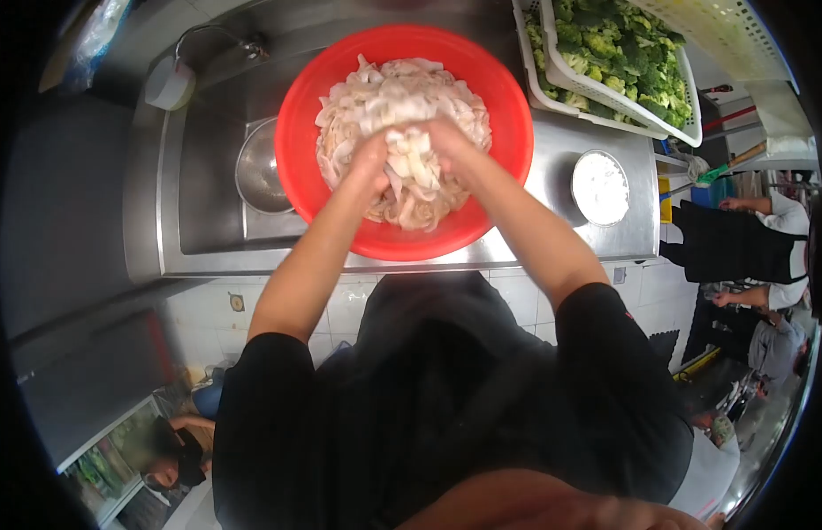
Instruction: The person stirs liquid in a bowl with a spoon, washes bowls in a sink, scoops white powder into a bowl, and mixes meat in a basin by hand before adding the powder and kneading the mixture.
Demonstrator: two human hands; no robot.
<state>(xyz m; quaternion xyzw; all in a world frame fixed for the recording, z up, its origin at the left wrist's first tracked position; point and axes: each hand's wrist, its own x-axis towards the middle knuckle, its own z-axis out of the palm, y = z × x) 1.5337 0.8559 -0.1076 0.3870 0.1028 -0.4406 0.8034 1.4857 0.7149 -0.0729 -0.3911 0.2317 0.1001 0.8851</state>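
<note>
A large red basin [296, 132] stands across the sink edge, filled with a heap of pale, wet, limp slices [345, 102]. They look like raw meat or seafood; I cannot tell which. Both my hands are down in the heap, somewhat blurred by motion. My left hand [369, 161] curls in from the left side and my right hand [449, 144] from the right. Between them a clump of the slices is gathered up. My fingertips are partly hidden among the slices.
A metal strainer or bowl [259, 168] sits in the steel sink [212, 194], left of the basin. On the counter's right are a round container of white contents [600, 187] and white baskets [566, 75] of broccoli [610, 49]. Other people [747, 243] stand at the right and lower left.
</note>
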